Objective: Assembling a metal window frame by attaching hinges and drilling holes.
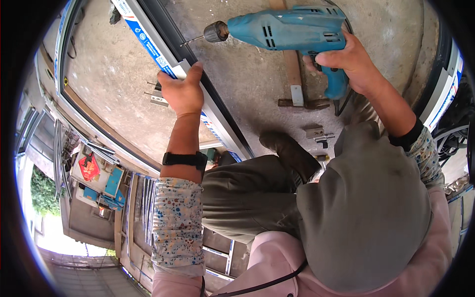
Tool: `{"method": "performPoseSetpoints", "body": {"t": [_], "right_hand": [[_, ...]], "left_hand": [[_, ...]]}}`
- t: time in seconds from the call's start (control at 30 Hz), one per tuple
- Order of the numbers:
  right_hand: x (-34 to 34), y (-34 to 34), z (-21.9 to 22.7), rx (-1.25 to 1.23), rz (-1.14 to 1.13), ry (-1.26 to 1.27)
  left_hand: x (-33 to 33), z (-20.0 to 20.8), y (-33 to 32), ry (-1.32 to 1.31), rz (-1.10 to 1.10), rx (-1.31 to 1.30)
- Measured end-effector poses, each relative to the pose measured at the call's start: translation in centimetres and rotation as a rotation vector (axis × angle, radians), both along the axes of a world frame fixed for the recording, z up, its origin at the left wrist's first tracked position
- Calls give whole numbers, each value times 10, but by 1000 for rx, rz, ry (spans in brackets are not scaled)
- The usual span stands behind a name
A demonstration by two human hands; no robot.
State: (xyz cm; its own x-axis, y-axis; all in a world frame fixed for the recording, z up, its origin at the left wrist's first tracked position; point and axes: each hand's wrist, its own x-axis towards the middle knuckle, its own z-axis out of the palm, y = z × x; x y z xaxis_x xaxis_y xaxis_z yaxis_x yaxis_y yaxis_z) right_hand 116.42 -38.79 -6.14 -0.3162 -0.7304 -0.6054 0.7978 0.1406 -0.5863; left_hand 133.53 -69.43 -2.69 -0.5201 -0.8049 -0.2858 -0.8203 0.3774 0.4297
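Observation:
My right hand (350,62) is wrapped round the handle of a teal power drill (292,28), held level with its black chuck pointing left. A thin drill bit (192,41) reaches the dark face of a metal frame bar (225,119); whether its tip touches cannot be made out. My left hand (184,94) grips that bar just below the bit, thumb on top. A short silver metal piece (182,68) shows by the thumb and fingers. Blue and white printed film (148,42) covers part of the bar's left side.
A hammer (295,81) lies on the concrete floor below the drill. Small metal fittings (316,133) lie by my shoe (284,148), and metal blocks with screws (158,96) lie left of the bar. The drill's cord (346,103) hangs from its handle. Coiled black cable (452,141) sits far right.

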Motion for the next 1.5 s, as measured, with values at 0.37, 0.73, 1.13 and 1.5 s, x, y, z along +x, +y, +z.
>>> {"method": "performPoseSetpoints", "body": {"t": [0.37,0.73,1.13,1.5], "right_hand": [[8,4,-11,-41,11,50],[6,-3,-20,-68,43,39],[10,-3,-22,-77,29,29],[9,-2,-21,-74,32,24]], "left_hand": [[4,-7,-5,142,45,102],[6,-8,-5,159,83,118],[8,-8,-7,176,54,94],[10,-10,-10,178,34,131]]}}
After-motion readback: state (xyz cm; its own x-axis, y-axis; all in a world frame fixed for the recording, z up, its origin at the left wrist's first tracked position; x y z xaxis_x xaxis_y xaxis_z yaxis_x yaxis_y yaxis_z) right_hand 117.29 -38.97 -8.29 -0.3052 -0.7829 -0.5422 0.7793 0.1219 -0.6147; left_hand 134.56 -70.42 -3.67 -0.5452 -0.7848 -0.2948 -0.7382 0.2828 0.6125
